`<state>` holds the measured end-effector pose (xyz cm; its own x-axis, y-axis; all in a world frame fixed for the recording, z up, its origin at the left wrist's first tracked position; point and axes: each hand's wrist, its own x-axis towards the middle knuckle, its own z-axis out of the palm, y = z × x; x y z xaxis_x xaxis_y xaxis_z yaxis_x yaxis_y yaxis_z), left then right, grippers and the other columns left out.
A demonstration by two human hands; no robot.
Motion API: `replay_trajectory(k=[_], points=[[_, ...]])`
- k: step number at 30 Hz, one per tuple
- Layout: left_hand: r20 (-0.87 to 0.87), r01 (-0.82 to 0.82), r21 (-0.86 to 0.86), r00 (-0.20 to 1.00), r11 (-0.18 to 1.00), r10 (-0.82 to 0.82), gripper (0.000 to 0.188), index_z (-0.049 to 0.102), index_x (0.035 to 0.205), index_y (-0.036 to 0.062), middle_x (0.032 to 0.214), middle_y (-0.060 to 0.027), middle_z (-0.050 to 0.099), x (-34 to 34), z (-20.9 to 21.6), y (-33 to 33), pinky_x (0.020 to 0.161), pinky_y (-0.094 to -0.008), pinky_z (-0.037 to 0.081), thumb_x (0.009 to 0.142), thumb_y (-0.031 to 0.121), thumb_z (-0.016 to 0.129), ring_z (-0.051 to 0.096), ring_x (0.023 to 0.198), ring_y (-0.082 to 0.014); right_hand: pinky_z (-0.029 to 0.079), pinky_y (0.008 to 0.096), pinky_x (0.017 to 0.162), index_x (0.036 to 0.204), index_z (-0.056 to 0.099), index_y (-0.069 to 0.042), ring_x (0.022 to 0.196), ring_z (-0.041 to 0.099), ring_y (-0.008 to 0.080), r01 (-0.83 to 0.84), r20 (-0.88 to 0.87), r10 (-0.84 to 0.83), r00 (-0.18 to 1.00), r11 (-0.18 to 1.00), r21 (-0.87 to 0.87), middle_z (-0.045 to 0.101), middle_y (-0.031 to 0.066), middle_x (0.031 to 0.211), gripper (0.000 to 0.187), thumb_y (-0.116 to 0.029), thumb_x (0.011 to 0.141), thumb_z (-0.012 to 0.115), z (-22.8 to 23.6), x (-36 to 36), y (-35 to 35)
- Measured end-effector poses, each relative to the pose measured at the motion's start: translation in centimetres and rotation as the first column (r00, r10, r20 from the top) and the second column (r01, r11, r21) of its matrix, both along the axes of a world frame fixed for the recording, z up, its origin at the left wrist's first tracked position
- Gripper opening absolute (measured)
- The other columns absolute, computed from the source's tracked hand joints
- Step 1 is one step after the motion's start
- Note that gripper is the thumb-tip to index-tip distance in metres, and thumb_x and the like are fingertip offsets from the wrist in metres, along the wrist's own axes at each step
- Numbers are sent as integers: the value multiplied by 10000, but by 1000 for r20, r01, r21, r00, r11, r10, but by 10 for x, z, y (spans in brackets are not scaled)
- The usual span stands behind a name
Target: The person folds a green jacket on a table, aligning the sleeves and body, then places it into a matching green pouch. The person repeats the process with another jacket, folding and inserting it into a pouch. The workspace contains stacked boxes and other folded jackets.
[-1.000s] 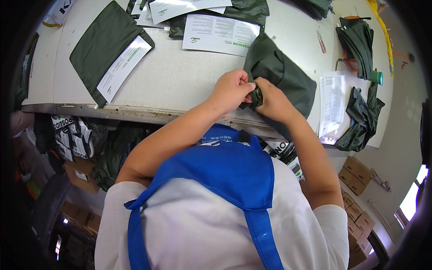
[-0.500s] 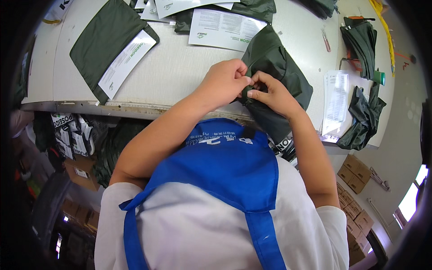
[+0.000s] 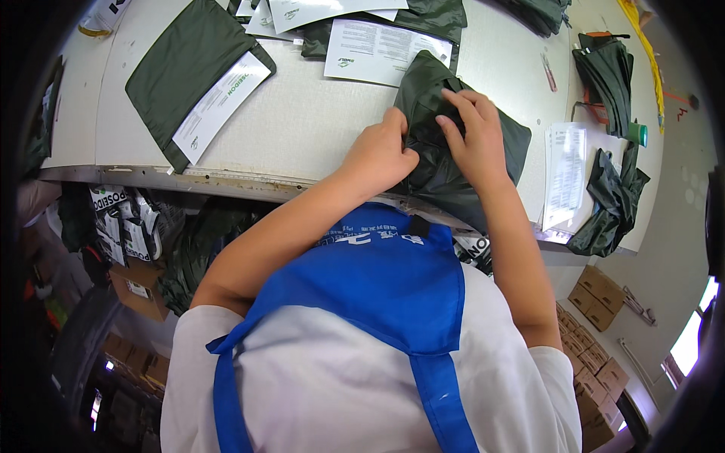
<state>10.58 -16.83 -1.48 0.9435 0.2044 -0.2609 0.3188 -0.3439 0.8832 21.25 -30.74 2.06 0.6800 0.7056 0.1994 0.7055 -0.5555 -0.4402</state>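
A dark green fabric pouch [image 3: 502, 143] lies at the table's front edge, part of it hanging over toward my apron. At its left edge my left hand [image 3: 381, 151] is closed, gripping the fabric between thumb and fingers. Over the pouch's middle is my right hand [image 3: 476, 136], thumb and fingers spread apart and nothing between them. Whether its fingertips touch the fabric I cannot tell. Just behind the pouch lies a white printed card [image 3: 370, 53] on more dark green fabric.
A flat green pouch [image 3: 177, 83] with a white card [image 3: 220, 106] lies at the left. On the right are printed sheets [image 3: 564, 170], a crumpled green pouch [image 3: 610, 200], a folded green stack [image 3: 608, 83] and a small cutter [image 3: 548, 72]. Cardboard boxes [image 3: 596, 294] stand beyond.
My right hand has let go of the fabric beside my left hand, risen and opened over the pouch. My left hand keeps its grip at the left edge.
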Motion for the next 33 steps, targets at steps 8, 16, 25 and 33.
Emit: replay_trajectory(k=[8, 16, 25, 33], points=[[197, -179, 241, 971, 954, 132, 163, 511, 948, 11, 794, -183, 620, 39, -19, 4, 639, -429, 486, 849, 118, 583, 613, 730, -373, 293, 541, 1054, 1328, 479, -106, 1299, 393, 292, -99, 99, 129, 987, 961, -257, 463, 93, 1371, 509, -205, 850, 621, -41, -3, -3], [143, 49, 207, 986, 977, -80, 111, 478, 859, 7, 771, -223, 607, 48, -20, -26, 651, -492, 471, 838, 98, 538, 592, 737, -423, 107, 481, 1141, 1337, 434, -6, 1356, 263, 401, -286, -135, 259, 956, 741, -608, 400, 229, 1392, 557, -310, 871, 463, -66, -9, 1], [60, -21, 244, 998, 969, 6, 118, 541, 872, 1, 765, -232, 622, 59, -35, -13, 666, -474, 484, 827, 100, 585, 606, 746, -420, 157, 502, 1121, 1282, 521, -94, 1374, 257, 339, -139, -368, 130, 921, 990, 2, 371, 121, 1445, 502, -297, 828, 591, -43, 20, -42], [45, 85, 178, 995, 980, -94, 131, 542, 839, -10, 757, -219, 622, 68, -7, -47, 660, -462, 484, 814, 108, 592, 609, 748, -409, 123, 537, 1113, 1182, 606, -124, 1382, 261, 322, 17, 116, 30, 993, 923, -384, 502, 99, 1331, 491, -412, 784, 616, -71, -13, -43]])
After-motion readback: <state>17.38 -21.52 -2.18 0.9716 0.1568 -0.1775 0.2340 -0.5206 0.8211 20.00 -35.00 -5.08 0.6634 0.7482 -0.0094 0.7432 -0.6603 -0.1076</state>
